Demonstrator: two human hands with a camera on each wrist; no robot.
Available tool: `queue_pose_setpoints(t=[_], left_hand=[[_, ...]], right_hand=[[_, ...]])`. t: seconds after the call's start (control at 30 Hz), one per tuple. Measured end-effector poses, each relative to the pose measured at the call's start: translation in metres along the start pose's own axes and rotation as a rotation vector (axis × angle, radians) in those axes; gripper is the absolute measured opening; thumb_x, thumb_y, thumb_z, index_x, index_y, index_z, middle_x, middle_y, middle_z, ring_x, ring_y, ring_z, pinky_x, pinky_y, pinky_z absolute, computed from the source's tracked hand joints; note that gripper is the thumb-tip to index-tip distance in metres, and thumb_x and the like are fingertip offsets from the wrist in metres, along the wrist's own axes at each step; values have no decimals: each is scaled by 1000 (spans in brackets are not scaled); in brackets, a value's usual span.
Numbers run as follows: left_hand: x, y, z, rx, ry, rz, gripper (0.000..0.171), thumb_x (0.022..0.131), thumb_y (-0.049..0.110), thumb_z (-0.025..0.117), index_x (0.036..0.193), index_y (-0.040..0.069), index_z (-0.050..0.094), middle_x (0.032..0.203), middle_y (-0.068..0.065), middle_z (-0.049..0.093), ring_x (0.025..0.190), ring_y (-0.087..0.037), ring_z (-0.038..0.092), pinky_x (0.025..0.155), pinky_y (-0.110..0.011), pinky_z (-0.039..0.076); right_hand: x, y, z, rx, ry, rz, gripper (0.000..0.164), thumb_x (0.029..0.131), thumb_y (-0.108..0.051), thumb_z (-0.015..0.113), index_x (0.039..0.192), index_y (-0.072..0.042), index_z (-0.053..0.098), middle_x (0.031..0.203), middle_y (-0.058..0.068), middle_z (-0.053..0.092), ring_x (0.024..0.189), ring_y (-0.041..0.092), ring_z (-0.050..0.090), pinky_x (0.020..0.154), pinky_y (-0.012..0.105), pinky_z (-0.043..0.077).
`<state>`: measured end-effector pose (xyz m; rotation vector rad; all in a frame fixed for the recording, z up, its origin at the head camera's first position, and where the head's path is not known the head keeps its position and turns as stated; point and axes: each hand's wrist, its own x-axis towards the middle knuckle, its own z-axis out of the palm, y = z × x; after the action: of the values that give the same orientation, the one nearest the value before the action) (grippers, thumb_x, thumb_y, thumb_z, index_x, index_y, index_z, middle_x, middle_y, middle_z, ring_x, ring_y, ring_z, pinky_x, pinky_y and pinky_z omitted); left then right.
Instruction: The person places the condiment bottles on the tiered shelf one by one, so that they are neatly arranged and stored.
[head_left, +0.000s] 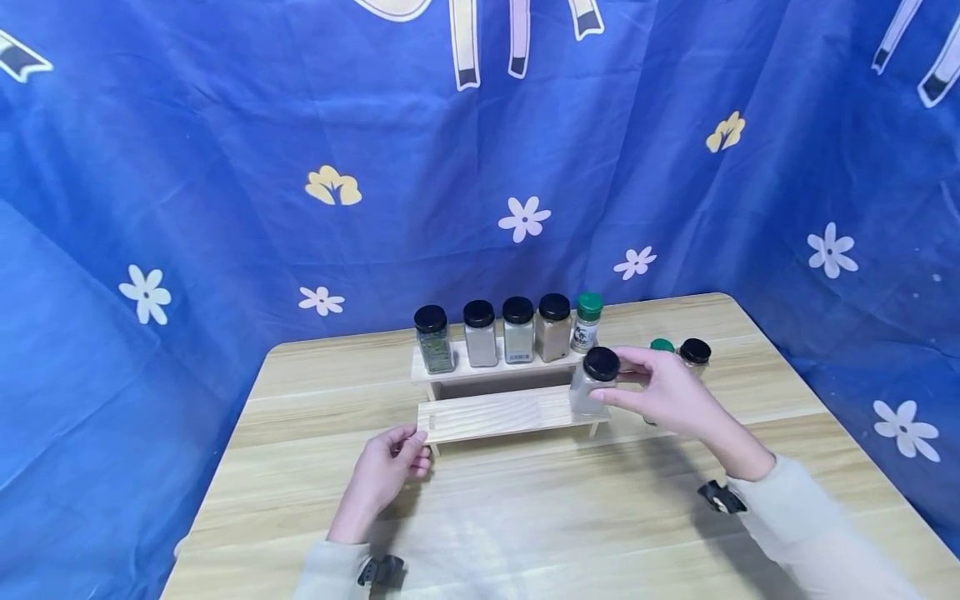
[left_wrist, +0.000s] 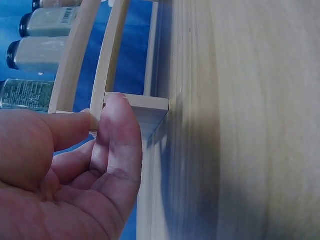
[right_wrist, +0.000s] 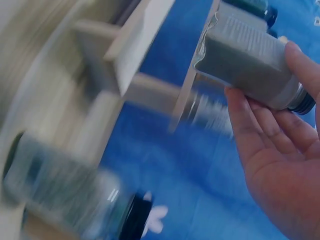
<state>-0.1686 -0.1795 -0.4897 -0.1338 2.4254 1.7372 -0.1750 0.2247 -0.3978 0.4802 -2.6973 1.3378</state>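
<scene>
A two-tier wooden spice rack stands on the table; its lower shelf [head_left: 495, 414] is bare along the left and middle. My left hand [head_left: 386, 467] pinches the left end of that shelf, thumb on one face and fingers on the other, as the left wrist view shows up close at the shelf end [left_wrist: 97, 85]. In my right hand [head_left: 667, 390] is a square, black-lidded spice jar [head_left: 592, 383], gripped between thumb and fingers over the right end of the lower shelf. Pale grey contents show through this jar [right_wrist: 245, 55] in the right wrist view.
On the upper shelf [head_left: 468, 371] stand several black-lidded jars [head_left: 480, 337] and a green-capped shaker [head_left: 587, 323]. Right of the rack, partly behind my right hand, are another black-lidded jar [head_left: 695, 353] and a green cap [head_left: 662, 344]. A blue curtain [head_left: 420, 208] hangs behind the table [head_left: 337, 375].
</scene>
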Motion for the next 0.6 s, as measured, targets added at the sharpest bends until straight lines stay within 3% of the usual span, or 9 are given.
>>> queue_pose_setpoints(t=[0.1, 0.4, 0.6], left_hand=[[-1, 0, 0, -1, 1, 0, 35, 108, 12, 58, 132, -13, 60, 96, -21, 74, 80, -18, 72, 70, -27, 69], [-1, 0, 0, -17, 4, 9, 33, 108, 12, 59, 130, -12, 62, 94, -19, 74, 79, -20, 72, 69, -28, 69], [-2, 0, 1, -16, 15, 5, 35, 107, 12, 60, 132, -13, 61, 93, -19, 74, 78, -19, 72, 68, -29, 69]], right_hand=[[12, -13, 16, 26, -32, -10, 55, 85, -32, 90, 133, -10, 71, 118, 5, 80, 106, 20, 77, 94, 40, 67], [44, -53, 64, 193, -92, -91, 46, 84, -21, 90, 126, -10, 74, 117, 7, 79, 102, 19, 78, 91, 25, 67], [57, -69, 99, 143, -114, -100, 50, 85, -27, 90, 129, -13, 72, 115, 2, 79, 99, 12, 77, 92, 22, 66]])
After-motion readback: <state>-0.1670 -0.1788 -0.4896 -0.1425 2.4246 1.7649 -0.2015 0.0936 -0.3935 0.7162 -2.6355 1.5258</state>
